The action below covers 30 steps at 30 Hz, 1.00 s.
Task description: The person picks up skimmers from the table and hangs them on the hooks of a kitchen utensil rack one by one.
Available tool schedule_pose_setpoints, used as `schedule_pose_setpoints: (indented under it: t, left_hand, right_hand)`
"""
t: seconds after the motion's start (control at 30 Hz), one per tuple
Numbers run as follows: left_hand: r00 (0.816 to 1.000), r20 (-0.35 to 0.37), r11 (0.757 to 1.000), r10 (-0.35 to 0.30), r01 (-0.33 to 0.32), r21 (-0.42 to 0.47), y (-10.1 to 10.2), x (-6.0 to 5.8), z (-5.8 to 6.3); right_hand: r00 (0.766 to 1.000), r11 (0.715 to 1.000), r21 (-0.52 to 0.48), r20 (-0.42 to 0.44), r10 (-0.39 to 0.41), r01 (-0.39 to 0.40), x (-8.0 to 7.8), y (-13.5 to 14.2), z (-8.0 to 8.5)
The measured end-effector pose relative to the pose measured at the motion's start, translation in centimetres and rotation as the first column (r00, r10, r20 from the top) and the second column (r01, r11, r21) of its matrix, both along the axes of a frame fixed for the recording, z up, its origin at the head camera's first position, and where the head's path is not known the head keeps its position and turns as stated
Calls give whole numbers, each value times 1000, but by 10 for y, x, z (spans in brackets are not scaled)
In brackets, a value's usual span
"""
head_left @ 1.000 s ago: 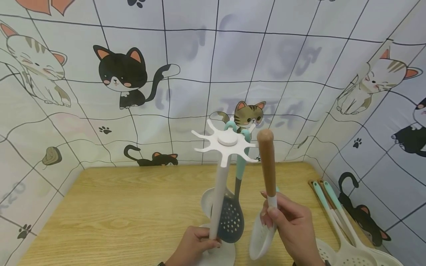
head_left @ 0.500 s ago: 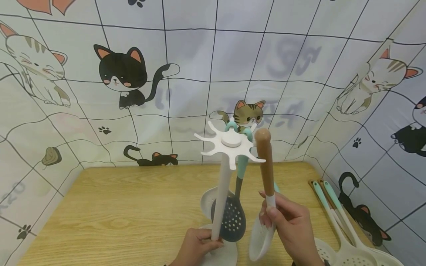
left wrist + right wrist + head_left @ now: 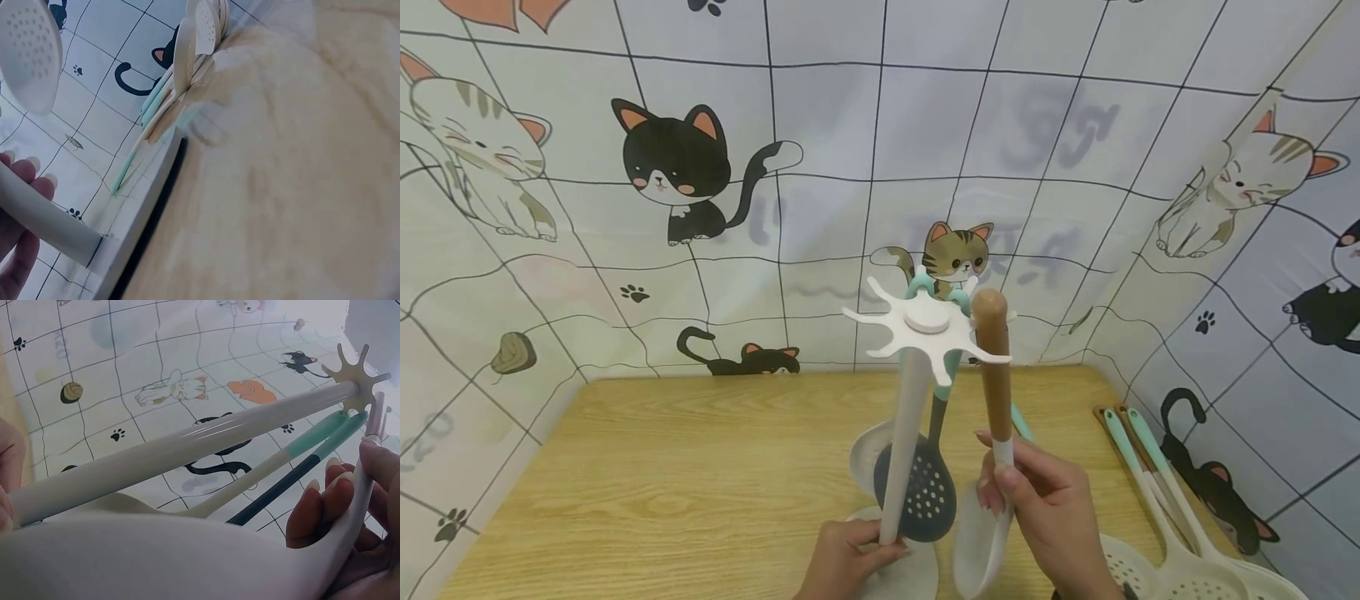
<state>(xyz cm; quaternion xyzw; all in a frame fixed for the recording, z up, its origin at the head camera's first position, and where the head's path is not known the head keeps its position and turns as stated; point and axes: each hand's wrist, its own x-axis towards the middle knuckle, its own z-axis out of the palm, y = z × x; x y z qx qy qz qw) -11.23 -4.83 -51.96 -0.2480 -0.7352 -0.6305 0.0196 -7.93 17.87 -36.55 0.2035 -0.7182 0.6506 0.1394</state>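
Observation:
My left hand (image 3: pixel 850 554) grips the white pole (image 3: pixel 904 454) of a utensil stand low down, just above its round base (image 3: pixel 917 579). Curved hooks spread like a star around the stand's top (image 3: pixel 927 315). Two mint-handled utensils hang at its far side: a grey skimmer (image 3: pixel 928 492) and a white-headed one (image 3: pixel 867 458), partly hidden behind the pole. My right hand (image 3: pixel 1052 517) pinches a white-headed spoon (image 3: pixel 973 542) upright at its neck. Its brown wooden handle (image 3: pixel 995 367) points up, overlapping the hooks in the head view; whether it touches them I cannot tell.
Several white slotted utensils (image 3: pixel 1195 575) with mint and wooden handles lie at the right side of the wooden table (image 3: pixel 700 467). Another mint handle (image 3: pixel 1021 422) shows behind my right hand. A cat-patterned cloth (image 3: pixel 820 208) covers the walls around.
The stand's hooked top has turned and shifted slightly right. My right hand has brought the spoon a little left, so its handle now overlaps the hooks more. Both hands keep their hold.

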Motion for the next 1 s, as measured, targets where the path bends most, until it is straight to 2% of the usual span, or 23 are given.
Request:
schedule_pose_setpoints:
  t: [0.23, 0.43, 0.57, 0.67, 0.73, 0.9, 1.0]
  left_hand:
    - [984, -163, 998, 69, -67, 19, 5, 3, 0]
    - [952, -259, 986, 162, -166, 7, 8, 3, -2]
    - [927, -309, 975, 213, -222, 5, 9, 1, -3]
    - [915, -320, 967, 245, -255, 12, 10, 0, -3]
    - [915, -308, 963, 262, -270, 18, 10, 0, -3]
    - [922, -257, 956, 288, -293, 22, 12, 1, -1]
    - [932, -231, 958, 281, -285, 17, 11, 1, 0]
  right_hand:
    - [1000, 1000, 17, 3, 27, -27, -1, -5, 1]
    - [1000, 999, 41, -7, 24, -24, -3, -8, 0]
    - [998, 998, 26, -40, 55, -54, -6, -10, -3]
    - [996, 997, 15, -40, 80, -79, -8, -12, -5]
    - [996, 996, 11, -26, 87, -87, -9, -13, -7]
    - [994, 994, -19, -26, 108, -108, -11, -15, -12]
    - [995, 995, -11, -38, 95, -95, -12, -15, -14]
